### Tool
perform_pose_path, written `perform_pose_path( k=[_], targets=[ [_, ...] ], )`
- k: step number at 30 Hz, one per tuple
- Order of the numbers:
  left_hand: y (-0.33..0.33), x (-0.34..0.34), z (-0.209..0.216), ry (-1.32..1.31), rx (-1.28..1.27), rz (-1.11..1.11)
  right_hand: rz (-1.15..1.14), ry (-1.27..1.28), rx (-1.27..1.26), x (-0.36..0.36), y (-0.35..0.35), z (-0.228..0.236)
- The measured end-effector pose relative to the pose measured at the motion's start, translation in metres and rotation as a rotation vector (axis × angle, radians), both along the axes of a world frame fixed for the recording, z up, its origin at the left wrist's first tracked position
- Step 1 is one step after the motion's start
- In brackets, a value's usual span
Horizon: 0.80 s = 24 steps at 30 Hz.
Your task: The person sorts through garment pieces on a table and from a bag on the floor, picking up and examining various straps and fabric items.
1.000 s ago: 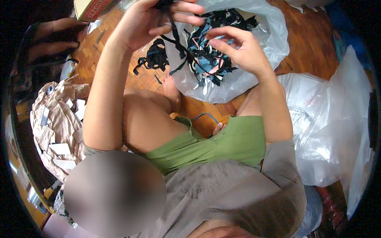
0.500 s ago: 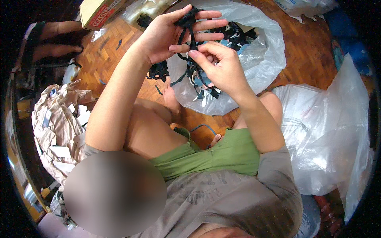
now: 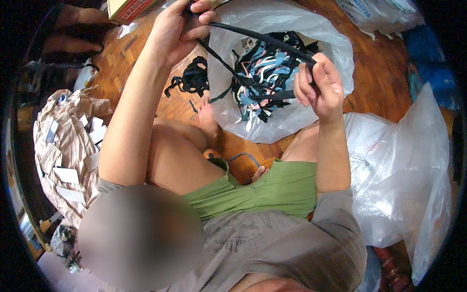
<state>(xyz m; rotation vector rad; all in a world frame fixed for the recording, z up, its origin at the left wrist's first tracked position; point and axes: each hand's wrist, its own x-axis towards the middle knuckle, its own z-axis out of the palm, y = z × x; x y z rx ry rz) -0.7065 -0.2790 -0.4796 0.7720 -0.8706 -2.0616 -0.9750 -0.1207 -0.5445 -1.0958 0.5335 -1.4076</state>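
Note:
A black fabric strip (image 3: pixel 258 35) is stretched between my two hands, over a plastic bag. At the upper left, the curled fingers of my left hand (image 3: pixel 177 36) are closed on it, and a second length hangs down from there. My right hand (image 3: pixel 322 90), lower and to the right, grips the strip in closed fingers. Another black length runs leftward from under my right hand. Beneath lies the open clear plastic bag (image 3: pixel 343 46), holding a tangle of strips (image 3: pixel 272 65) in black, blue, white and pink. A heap of black strips (image 3: pixel 194 78) rests on the floor beside the bag.
A beige cloth bundle (image 3: pixel 51 158) with several white cards stands at the left. At the right sits a large clear plastic bag (image 3: pixel 389 180). A cardboard box (image 3: pixel 119 9) is at the upper left. A thin blue strip (image 3: pixel 243 155) lies between my legs on the parquet floor.
My right hand has moved away to the right and slightly down, drawing the black strip out. My left hand has gone from spread fingers to curled ones and shifted up and left.

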Motion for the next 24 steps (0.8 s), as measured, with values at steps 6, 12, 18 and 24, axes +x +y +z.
perform_pose_path(
  k=[6,12,18,24],
  targets=[
    [0.003,0.011,0.006,0.028,-0.016,0.000,0.008,0.067,0.019,0.004,0.003,0.001],
    [0.004,0.008,0.005,-0.168,-0.106,0.092,-0.081,0.246,-0.001,-0.009,0.002,-0.002],
    [0.009,-0.003,-0.002,-0.229,-0.076,0.029,-0.365,-0.267,0.147,0.016,0.000,0.037],
    [-0.014,0.007,-0.018,-0.432,-0.196,0.307,-0.059,-0.584,0.386,-0.025,0.007,0.030]
  ],
)
